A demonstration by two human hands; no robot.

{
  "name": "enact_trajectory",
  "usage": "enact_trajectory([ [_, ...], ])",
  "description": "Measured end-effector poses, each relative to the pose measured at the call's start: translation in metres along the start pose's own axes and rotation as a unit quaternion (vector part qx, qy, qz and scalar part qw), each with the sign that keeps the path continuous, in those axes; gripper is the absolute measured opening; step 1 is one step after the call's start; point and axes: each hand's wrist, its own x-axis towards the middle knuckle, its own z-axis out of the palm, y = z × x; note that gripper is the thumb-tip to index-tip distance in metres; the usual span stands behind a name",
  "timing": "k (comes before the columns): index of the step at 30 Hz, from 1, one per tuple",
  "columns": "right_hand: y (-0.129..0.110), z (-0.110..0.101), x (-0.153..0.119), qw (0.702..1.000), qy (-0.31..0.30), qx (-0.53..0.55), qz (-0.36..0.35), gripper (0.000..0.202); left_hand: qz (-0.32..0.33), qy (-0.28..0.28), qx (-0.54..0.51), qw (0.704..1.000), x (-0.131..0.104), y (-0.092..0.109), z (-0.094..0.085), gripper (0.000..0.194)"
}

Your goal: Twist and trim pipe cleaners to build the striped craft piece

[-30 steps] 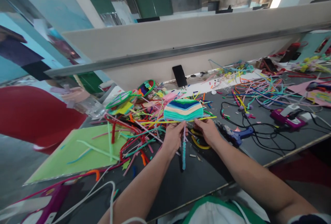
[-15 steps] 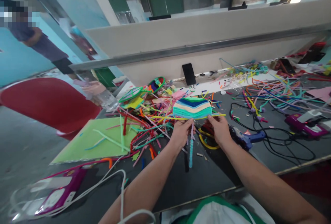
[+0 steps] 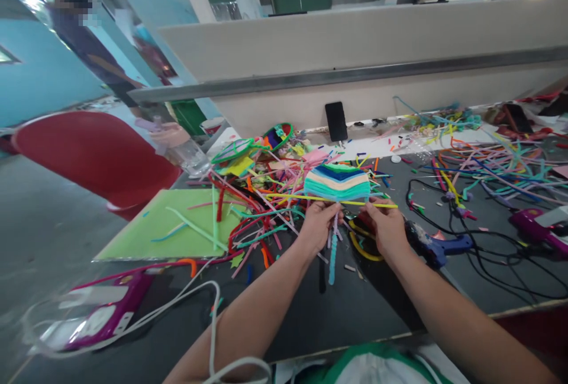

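Between my two hands is a fan-shaped craft piece (image 3: 337, 184) made of pipe cleaners in green, dark blue, cream and turquoise stripes. A yellow pipe cleaner (image 3: 288, 197) lies across its lower edge and sticks out on both sides. My left hand (image 3: 317, 227) is closed, its thumb and fingers pinching the piece at the bottom middle. From there a twisted lilac and turquoise stem (image 3: 332, 260) hangs down. With thumb and fingertips, my right hand (image 3: 387, 227) pinches the yellow pipe cleaner near the piece's lower right corner.
A blue glue gun (image 3: 437, 248) lies right of my right hand, among black cables. Loose pipe cleaners (image 3: 261, 218) heap up at left, beside a green sheet (image 3: 164, 227). A phone (image 3: 336, 121) leans on the partition. White cables (image 3: 213, 313) cross near my left forearm.
The camera view has turned a little, so the table appears shifted rightward. The yellow pipe cleaner now slopes down toward the right. Both hands keep their pinch.
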Motion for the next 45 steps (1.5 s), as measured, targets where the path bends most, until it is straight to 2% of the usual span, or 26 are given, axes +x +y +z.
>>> enact_trajectory([
  [3, 0.000, -0.001, 0.000, 0.999, 0.000, -0.027, -0.022, 0.028, -0.003, -0.007, 0.002, 1.000, 0.001, 0.001, -0.002, 0.023],
  [11, 0.004, -0.009, 0.009, 0.973, 0.021, -0.153, -0.169, 0.019, -0.033, 0.005, 0.005, 0.999, 0.002, -0.001, -0.005, 0.024],
  [18, -0.001, -0.014, 0.012, 0.923, 0.033, -0.286, -0.254, 0.014, -0.033, 0.000, -0.008, 0.999, 0.000, 0.003, -0.002, 0.026],
  [22, -0.005, -0.012, 0.009, 0.909, 0.032, -0.319, -0.266, 0.011, -0.035, 0.008, -0.018, 0.999, 0.000, 0.003, -0.002, 0.030],
  [29, 0.012, -0.021, 0.022, 0.934, 0.041, -0.262, -0.238, 0.018, -0.026, 0.019, 0.016, 0.999, 0.004, -0.005, -0.007, 0.029],
  [32, 0.011, -0.020, 0.021, 0.932, 0.039, -0.266, -0.242, 0.018, -0.026, 0.028, 0.024, 0.999, 0.004, -0.006, -0.007, 0.029],
  [38, -0.007, -0.012, 0.009, 0.869, 0.017, -0.354, -0.345, 0.008, -0.022, 0.033, 0.016, 0.999, 0.006, -0.005, -0.009, 0.028],
  [42, -0.007, -0.014, 0.011, 0.846, -0.004, -0.398, -0.355, 0.008, -0.022, 0.029, 0.016, 0.999, 0.006, -0.006, -0.010, 0.029],
  [45, -0.003, -0.018, 0.016, 0.805, -0.015, -0.468, -0.365, 0.009, -0.025, 0.021, 0.025, 0.999, 0.005, -0.006, -0.009, 0.029],
])
